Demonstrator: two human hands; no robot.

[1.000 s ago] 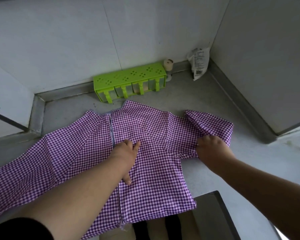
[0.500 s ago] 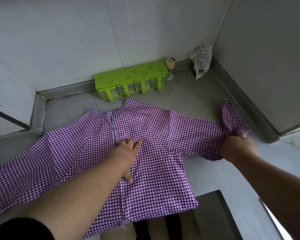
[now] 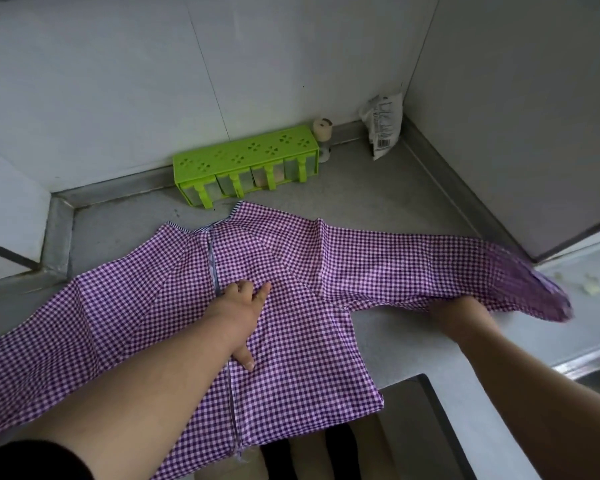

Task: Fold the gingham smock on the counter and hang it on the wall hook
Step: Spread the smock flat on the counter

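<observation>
On counter [image 3: 409,199], purple-checked smock [image 3: 291,341], sleeve outstretched.

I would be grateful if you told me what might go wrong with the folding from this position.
1. The right hand holds the smock's sleeve out toward the counter's right end; its blurred cuff could sweep into the scraps lying there.
2. Only the left hand pins the body flat. A hard pull could drag it and crease it.
3. The hem overhangs the counter edge, so the smock might slide off.

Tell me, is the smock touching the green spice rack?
No, the smock's collar edge lies on the counter just short of the green spice rack, with bare counter between them.
</observation>
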